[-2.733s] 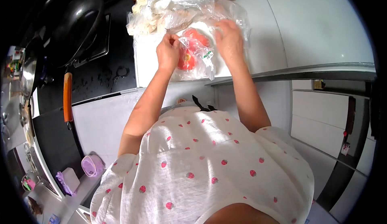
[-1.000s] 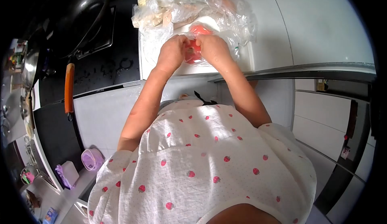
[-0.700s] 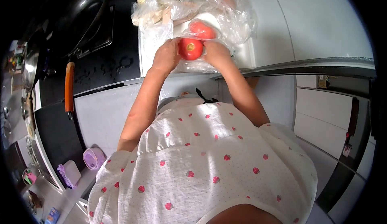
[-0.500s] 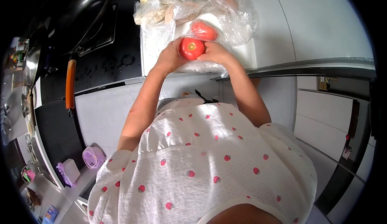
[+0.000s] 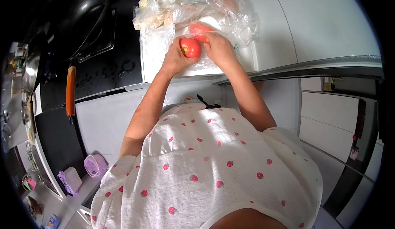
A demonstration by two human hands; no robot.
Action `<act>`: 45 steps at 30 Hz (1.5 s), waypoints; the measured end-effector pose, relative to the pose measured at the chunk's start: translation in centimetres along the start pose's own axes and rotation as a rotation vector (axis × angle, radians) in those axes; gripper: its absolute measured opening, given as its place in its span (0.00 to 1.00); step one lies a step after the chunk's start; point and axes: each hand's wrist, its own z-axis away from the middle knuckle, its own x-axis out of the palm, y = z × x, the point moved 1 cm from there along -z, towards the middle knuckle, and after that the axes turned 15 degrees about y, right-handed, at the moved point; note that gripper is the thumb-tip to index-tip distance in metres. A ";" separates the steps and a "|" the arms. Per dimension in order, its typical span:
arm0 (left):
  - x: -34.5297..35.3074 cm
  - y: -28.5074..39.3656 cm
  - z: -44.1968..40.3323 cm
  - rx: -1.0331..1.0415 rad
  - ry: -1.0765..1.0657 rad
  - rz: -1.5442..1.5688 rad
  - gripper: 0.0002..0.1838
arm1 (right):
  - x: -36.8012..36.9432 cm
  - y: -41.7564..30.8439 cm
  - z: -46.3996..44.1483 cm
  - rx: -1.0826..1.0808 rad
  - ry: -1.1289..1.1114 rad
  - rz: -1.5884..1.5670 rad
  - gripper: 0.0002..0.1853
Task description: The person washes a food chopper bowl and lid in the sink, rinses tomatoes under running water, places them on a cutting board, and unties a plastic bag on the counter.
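Since the earlier head frame, the near tomato has turned, grasped by the left hand above the white tray. The right hand curls inward over the tray; whether its partly hidden fingertips pinch the clear bag veiling the far tomato, I cannot tell.

To my right I have a smooth, pale grey-white countertop, its front edged by a long grey strip, with flat white cabinet fronts below. On my left lies a flat, glossy black stovetop (spattered with wet marks, I see) above a plain white front panel. Lower left are a black rectangular panel and a narrow light-grey ledge. Light brightens the countertop; a soft shadow falls across its left part.
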 end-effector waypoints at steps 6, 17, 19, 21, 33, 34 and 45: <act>0.2 1.0 -0.5 0.172 0.055 -0.028 0.48 | -0.3 -0.7 -0.7 -0.057 0.191 0.241 0.11; 0.1 0.3 -2.1 -0.240 -0.129 0.732 0.45 | 1.8 2.0 -4.7 0.061 0.003 0.316 0.22; 0.1 -0.3 -2.5 -0.254 -0.118 0.767 0.45 | 2.4 2.3 -4.8 0.035 0.002 0.328 0.27; 0.1 -0.5 -2.7 -0.273 -0.106 0.806 0.44 | 2.2 2.5 -4.7 0.043 -0.016 0.278 0.27; 1.6 -0.1 -3.5 -0.267 -0.015 0.715 0.43 | -3.5 3.5 -2.1 0.331 -0.049 -0.407 0.33; 1.7 0.2 -3.4 -0.210 -0.007 0.620 0.43 | -3.8 3.6 -1.9 0.348 0.026 -0.514 0.33; 3.5 1.9 -2.8 0.197 0.061 -0.108 0.40 | -6.7 0.4 -3.7 0.468 0.358 -0.770 0.32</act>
